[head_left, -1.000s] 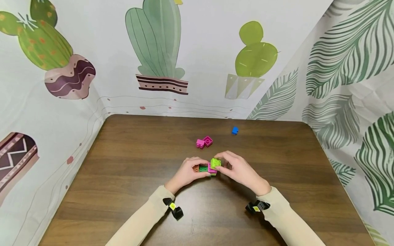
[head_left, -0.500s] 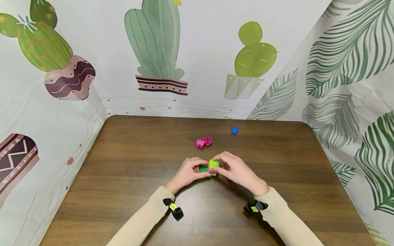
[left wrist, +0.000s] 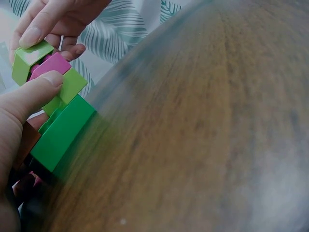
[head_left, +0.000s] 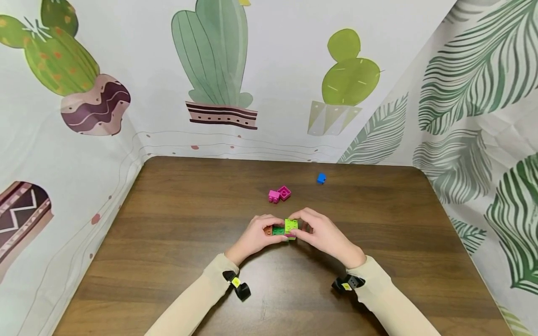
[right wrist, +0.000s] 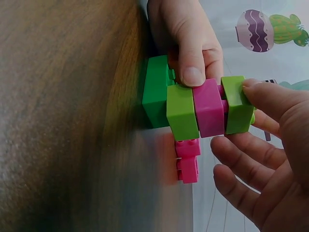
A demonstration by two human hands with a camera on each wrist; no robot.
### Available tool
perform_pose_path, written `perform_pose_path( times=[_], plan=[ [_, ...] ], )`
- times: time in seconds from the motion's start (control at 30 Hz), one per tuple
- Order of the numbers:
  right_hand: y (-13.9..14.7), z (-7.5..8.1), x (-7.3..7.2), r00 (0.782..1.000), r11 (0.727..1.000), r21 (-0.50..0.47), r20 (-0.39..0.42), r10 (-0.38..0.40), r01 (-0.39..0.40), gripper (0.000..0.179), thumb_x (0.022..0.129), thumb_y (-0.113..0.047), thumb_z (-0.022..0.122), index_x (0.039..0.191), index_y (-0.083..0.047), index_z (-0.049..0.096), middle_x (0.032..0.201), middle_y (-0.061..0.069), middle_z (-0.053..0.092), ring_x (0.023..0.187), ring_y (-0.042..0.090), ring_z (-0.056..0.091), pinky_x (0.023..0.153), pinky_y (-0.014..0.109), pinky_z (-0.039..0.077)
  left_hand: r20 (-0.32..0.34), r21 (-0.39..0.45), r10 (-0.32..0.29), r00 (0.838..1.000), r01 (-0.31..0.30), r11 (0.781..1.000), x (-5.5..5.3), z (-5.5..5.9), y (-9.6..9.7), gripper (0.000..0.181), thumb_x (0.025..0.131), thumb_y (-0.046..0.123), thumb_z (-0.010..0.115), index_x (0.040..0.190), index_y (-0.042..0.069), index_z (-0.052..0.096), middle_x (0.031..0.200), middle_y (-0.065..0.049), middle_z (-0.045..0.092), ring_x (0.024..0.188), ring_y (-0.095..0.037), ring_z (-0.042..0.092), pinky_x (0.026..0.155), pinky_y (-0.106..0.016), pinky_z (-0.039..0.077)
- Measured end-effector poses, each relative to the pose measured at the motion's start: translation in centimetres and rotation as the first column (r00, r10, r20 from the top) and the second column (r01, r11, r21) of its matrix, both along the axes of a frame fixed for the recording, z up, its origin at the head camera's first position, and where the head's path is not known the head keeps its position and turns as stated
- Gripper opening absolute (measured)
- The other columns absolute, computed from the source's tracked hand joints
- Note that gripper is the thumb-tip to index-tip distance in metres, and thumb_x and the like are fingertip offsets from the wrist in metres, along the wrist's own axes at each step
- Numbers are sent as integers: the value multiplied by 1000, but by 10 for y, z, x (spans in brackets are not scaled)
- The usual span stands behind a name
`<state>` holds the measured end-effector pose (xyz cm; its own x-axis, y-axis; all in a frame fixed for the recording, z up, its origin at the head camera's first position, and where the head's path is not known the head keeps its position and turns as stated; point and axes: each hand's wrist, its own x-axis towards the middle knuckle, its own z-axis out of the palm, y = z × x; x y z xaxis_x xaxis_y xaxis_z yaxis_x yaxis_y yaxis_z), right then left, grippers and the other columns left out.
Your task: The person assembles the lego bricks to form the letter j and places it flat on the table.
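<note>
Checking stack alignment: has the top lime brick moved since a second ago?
Yes. In the head view, the top lime brick has shifted left and slightly down, judged against the blue brick.

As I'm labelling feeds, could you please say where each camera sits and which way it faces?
Head: on the head, facing forward and down at the table; left hand, right hand, sleeves show.
Left wrist: on that wrist, facing table and green brick; parts of both hands show.
Right wrist: on that wrist, facing the top lime brick; both hands, partly.
Wrist views share the stacked pink brick.
</note>
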<state>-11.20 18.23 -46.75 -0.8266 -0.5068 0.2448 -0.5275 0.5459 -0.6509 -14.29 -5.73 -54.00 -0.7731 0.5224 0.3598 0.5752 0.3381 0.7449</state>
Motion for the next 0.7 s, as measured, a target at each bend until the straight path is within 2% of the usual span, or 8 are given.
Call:
perform_pose_path(
  times=[0.4,0.7],
  plan=[
    [2,0,1,1000,1000,10,1,-5,5,27,96,-26,77,121,-19,70,106,-8,65,80,5,56,65,24,51,-30,25,-8,1000,9,1000,0,-3,0,33,82,21,91,111,12,78,103,2,76,94,-11,69,88,-39,46],
    [2,0,-2,1000,1000,13,-21,-12,12,29,94,-22,79,122,-18,71,107,-7,66,80,6,56,66,25,52,12,-1,-5,1000,5,1000,-1,-1,0,34,81,26,91,111,15,78,104,5,76,97,-8,67,88,-39,44]
  ],
)
